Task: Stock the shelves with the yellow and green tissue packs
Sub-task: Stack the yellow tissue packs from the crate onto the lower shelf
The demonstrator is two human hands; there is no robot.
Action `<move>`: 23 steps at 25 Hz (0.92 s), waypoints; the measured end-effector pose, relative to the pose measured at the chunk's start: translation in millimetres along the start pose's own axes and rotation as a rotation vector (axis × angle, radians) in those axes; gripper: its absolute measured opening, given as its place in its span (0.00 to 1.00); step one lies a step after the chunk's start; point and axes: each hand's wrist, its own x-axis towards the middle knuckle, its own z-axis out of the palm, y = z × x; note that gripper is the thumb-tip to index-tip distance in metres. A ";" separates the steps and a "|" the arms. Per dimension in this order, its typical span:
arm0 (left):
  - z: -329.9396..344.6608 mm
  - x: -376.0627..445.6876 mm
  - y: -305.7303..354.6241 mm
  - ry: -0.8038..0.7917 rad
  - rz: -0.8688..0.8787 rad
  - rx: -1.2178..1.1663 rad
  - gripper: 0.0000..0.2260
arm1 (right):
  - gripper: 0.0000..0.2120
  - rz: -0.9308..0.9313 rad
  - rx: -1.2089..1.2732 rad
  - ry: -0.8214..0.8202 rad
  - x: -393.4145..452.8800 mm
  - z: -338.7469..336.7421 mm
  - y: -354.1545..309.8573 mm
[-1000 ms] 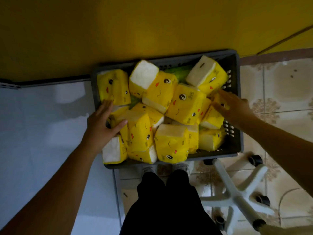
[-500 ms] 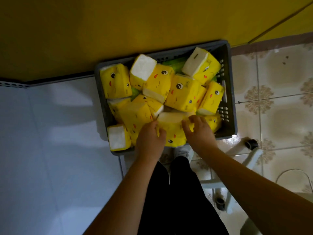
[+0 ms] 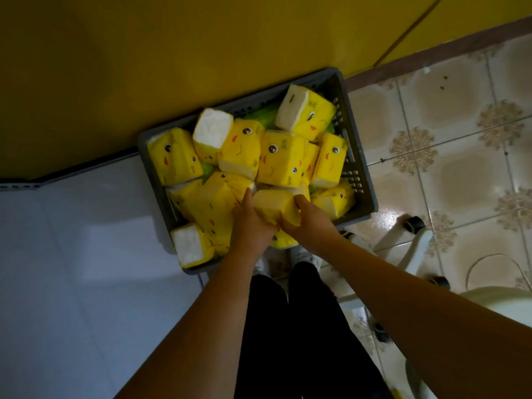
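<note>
- Left hand (image 3: 250, 226): fingers curled round the left side of one yellow tissue pack (image 3: 275, 205), holding it at the near edge of the basket.
- Right hand (image 3: 306, 218): fingers wrapped over the right side of the same pack, gripping it; the two hands meet beneath it.
- Held pack: pale end face turned up, raised slightly above the heap, over the near middle of the basket.
- Grey basket (image 3: 359, 180): slotted plastic walls, standing on the floor against the yellow wall (image 3: 172, 53).
- Other yellow packs (image 3: 280, 159): piled loosely and tilted at all angles, printed with cartoon faces, crowding the held pack on three sides and touching it at the back.
- Green packs (image 3: 266, 118): mostly buried, showing only in gaps at the far side.
- White shelf board (image 3: 72, 254): just left of the basket.
- Tiled floor (image 3: 446, 154): right of the basket.
- White chair base (image 3: 414, 240): castors, near the right corner.
- Dark trouser legs (image 3: 302, 326): below the arms.
</note>
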 end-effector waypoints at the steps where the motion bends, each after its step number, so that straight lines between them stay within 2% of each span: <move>1: -7.6 -2.4 8.5 -0.029 0.005 0.014 0.43 | 0.21 -0.013 0.037 0.033 -6.6 -8.4 -6.3; 4: -37.1 -26.3 43.0 -0.080 0.066 0.115 0.41 | 0.19 -0.018 0.130 0.123 -36.6 -49.3 -27.2; 7: -78.0 -74.9 99.3 -0.219 0.194 0.017 0.35 | 0.16 0.052 0.284 0.035 -76.2 -109.2 -66.9; 9: -110.2 -121.5 150.1 -0.365 0.147 -0.196 0.28 | 0.23 0.108 0.406 -0.065 -108.5 -156.7 -97.5; 11: -138.6 -173.0 199.7 -0.394 0.080 -0.346 0.17 | 0.30 0.140 0.492 -0.113 -149.5 -205.5 -134.4; 13: -163.7 -229.5 244.7 -0.341 0.079 -0.407 0.09 | 0.31 0.136 0.557 -0.075 -197.7 -251.6 -177.7; 16: -190.3 -300.0 292.3 -0.220 0.184 -0.526 0.11 | 0.22 0.027 0.657 0.078 -260.0 -296.7 -236.9; 19: -216.1 -365.8 315.8 -0.066 0.306 -0.645 0.18 | 0.28 -0.074 0.726 0.197 -311.4 -314.9 -288.8; 21: -232.4 -405.6 321.2 0.022 0.364 -0.721 0.23 | 0.36 -0.158 0.787 0.228 -343.5 -317.2 -321.1; 23: -249.5 -441.3 318.0 0.102 0.414 -0.791 0.24 | 0.41 -0.219 0.795 0.221 -371.8 -310.8 -346.1</move>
